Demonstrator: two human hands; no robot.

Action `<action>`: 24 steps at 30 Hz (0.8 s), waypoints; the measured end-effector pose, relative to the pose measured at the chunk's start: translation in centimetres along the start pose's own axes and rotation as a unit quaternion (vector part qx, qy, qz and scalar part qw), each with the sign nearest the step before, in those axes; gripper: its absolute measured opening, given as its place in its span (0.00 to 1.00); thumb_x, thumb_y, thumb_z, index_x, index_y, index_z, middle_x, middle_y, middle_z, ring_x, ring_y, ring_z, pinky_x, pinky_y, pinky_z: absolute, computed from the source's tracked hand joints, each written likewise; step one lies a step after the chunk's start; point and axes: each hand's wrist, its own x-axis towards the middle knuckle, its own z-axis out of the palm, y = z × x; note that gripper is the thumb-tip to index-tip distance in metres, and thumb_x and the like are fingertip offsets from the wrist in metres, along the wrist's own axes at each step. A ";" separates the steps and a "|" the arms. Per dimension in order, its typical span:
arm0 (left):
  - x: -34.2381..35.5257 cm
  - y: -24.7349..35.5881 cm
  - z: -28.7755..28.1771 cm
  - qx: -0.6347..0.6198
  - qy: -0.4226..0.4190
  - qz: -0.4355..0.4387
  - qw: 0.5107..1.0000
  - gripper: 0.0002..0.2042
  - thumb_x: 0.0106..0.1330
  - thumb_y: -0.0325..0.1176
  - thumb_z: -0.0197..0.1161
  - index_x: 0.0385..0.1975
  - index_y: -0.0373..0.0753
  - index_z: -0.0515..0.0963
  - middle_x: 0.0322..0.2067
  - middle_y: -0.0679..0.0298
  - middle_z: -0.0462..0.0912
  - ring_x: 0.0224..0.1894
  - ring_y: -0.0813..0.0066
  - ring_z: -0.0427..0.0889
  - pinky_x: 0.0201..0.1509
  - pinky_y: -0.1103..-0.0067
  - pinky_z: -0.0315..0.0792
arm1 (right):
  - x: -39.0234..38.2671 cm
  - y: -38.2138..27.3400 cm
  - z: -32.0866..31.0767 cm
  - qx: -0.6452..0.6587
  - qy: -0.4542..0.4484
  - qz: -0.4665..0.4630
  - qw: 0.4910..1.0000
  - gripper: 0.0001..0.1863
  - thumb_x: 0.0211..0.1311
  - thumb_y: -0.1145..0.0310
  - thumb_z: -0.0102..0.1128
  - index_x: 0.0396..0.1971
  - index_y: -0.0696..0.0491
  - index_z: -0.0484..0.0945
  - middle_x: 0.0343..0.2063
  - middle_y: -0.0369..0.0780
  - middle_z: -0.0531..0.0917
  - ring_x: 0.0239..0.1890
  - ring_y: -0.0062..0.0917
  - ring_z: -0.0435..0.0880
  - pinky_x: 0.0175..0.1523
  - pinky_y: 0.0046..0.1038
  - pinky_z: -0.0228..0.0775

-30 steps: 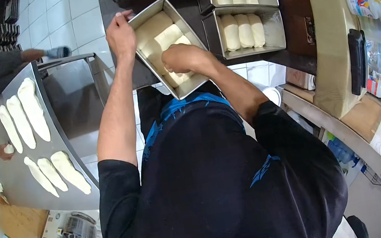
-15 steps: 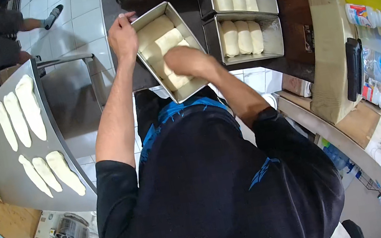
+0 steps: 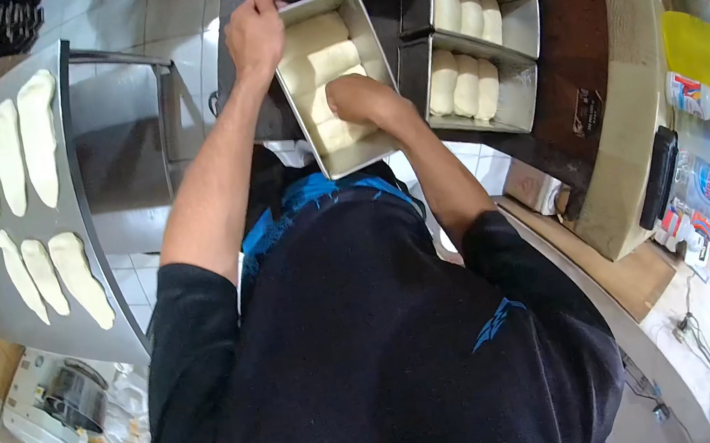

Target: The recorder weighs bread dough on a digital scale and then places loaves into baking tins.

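Note:
A metal loaf pan stands tilted toward me at the table's near edge. Several pale dough rolls lie across it, side by side. My left hand is closed at the pan's far left corner, gripping its rim. Inside the pan, my right hand is curled into a fist, its knuckles pressed on the dough near the middle. The fist hides part of the rolls beneath it, and nothing shows in its fingers.
More loaf pans with dough rolls stand to the right and far side on the dark table. Long dough strips lie on a metal table at left. A wooden beam edges a shelf of bottles at right.
The view has shifted, and the loaf pan now stands more upright in the picture. My right fist stays on the dough. The other person at the left has left the view.

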 end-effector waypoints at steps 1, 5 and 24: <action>-0.5 0.0 0.4 -0.005 -0.002 -0.009 1.000 0.24 0.76 0.47 0.42 0.43 0.47 0.89 0.38 0.68 0.91 0.42 0.57 0.86 0.52 0.69 0.75 | 1.0 -0.2 0.0 0.003 -0.012 0.013 1.000 0.10 0.52 0.72 0.58 0.27 0.63 0.85 0.28 0.52 0.87 0.30 0.51 0.83 0.39 0.45 0.76; 0.0 -0.2 -0.1 0.004 0.000 -0.015 1.000 0.24 0.76 0.48 0.41 0.43 0.47 0.89 0.40 0.68 0.91 0.43 0.55 0.86 0.53 0.68 0.75 | -1.1 0.5 -0.7 0.002 -0.055 0.041 0.998 0.10 0.53 0.71 0.59 0.27 0.62 0.85 0.29 0.52 0.87 0.32 0.53 0.83 0.41 0.44 0.76; -0.1 0.3 -0.6 0.020 -0.014 -0.003 1.000 0.24 0.78 0.48 0.41 0.46 0.46 0.88 0.42 0.66 0.90 0.44 0.63 0.84 0.53 0.72 0.74 | -0.9 -1.5 3.2 0.042 -0.091 0.038 0.994 0.08 0.51 0.71 0.61 0.27 0.60 0.85 0.28 0.50 0.87 0.28 0.50 0.83 0.40 0.42 0.76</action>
